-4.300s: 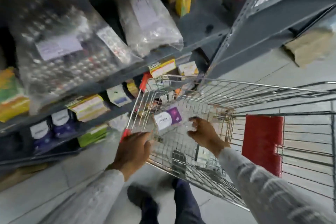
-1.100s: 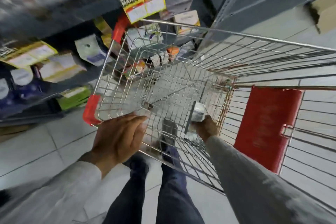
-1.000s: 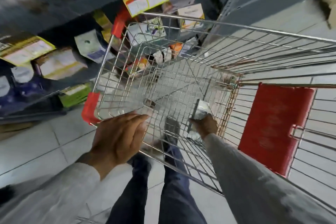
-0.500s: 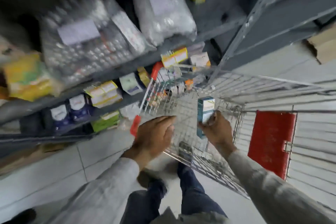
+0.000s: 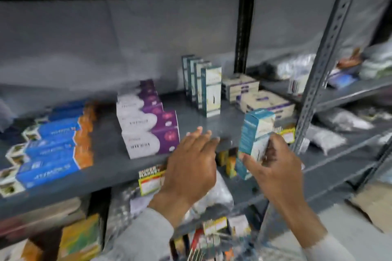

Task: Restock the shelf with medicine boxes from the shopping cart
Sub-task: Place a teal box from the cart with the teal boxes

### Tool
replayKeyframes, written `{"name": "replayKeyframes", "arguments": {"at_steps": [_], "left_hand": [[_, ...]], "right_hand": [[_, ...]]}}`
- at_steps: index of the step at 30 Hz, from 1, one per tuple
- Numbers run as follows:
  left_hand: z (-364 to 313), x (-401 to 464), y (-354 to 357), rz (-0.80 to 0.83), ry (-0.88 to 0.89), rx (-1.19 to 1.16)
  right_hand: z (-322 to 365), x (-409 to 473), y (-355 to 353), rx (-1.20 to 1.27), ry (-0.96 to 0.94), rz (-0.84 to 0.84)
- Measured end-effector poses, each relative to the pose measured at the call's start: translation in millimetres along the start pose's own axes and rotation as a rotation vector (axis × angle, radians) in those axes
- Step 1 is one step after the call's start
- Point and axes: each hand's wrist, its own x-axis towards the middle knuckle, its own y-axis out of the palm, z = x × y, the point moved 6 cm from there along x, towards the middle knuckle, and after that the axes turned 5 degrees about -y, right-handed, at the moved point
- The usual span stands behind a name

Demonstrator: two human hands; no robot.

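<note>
Grey shelf (image 5: pixel 118 171) front edge: right hand (image 5: pixel 273 167) grips teal box (image 5: pixel 254 133) upright for shelving, left hand (image 5: pixel 191 167) open-fingered, probably steadying.

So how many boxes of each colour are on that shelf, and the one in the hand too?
Blue and orange boxes: 5
White and purple boxes: 5
Tall teal and white boxes standing on the shelf: 4
Teal and white box in the right hand: 1
Total: 15, leaving out the blurry cream stacks.
</note>
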Motion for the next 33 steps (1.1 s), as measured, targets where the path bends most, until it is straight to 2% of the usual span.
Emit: {"name": "replayKeyframes", "arguments": {"at_steps": [4, 6, 11, 16, 19, 22, 26, 29, 33], "left_hand": [[7.1, 7.3, 19.6, 0.115, -0.115, 0.112], [10.6, 2.0, 29.9, 0.151, -0.099, 0.151], [18.3, -1.0, 40.1, 0.134, -0.083, 0.154], [17.7, -1.0, 41.8, 0.131, -0.091, 0.126], [15.1, -2.3, 37.9, 0.091, -0.086, 0.095], [10.8, -9.0, 11.6, 0.011, -0.068, -0.074], [29.8, -33.9, -42.4, -0.105, -0.111, -0.207], [64.5, -68.1, -89.1, -0.249, -0.202, -0.243], [133.8, -132.1, -153.9, -0.390, -0.409, -0.191]], "right_hand": [[35.4, 62.0, 18.6, -0.013, -0.104, -0.026], [44.2, 82.3, 37.7, -0.025, -0.097, -0.009], [36.4, 98.5, 77.0, -0.086, -0.053, 0.048], [24.9, 87.2, 79.4, -0.104, -0.053, 0.021], [20.1, 82.5, 78.0, -0.057, -0.053, 0.033], [19.1, 73.1, 68.0, -0.001, -0.040, -0.009], [42.2, 48.6, 52.8, 0.020, -0.213, -0.170], [84.3, 22.0, 69.6, 0.156, -0.360, -0.094], [156.9, -30.7, 130.0, 0.287, -0.488, 0.160]]}}
